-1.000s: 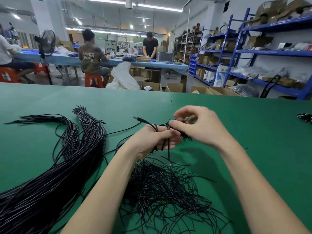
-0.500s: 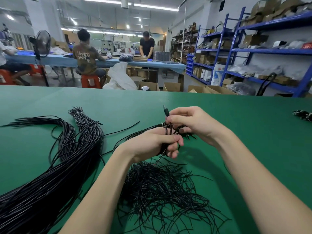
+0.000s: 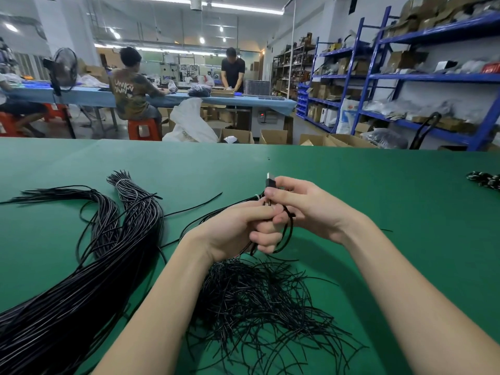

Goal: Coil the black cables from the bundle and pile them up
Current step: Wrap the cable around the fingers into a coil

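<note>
A thick bundle of long black cables (image 3: pixel 81 272) lies across the left of the green table (image 3: pixel 378 185), tied with a white band near its far end. My left hand (image 3: pixel 238 228) grips a small coil of black cable (image 3: pixel 287 234) above the table's middle. My right hand (image 3: pixel 305 204) pinches the cable's plug end (image 3: pixel 270 183), which points upward, just above the left hand. Under both hands lies a loose heap of short thin black strands (image 3: pixel 259 307).
A small black-and-white cable piece (image 3: pixel 484 179) lies at the table's far right edge. Beyond the table are cardboard boxes (image 3: pixel 273 136), blue shelves (image 3: pixel 433 77) and people working at a blue table (image 3: pixel 173 96).
The plug end has swung from pointing left to pointing up between my right fingers. The loose cable tail has been drawn in toward the coil, and both hands stayed close together.
</note>
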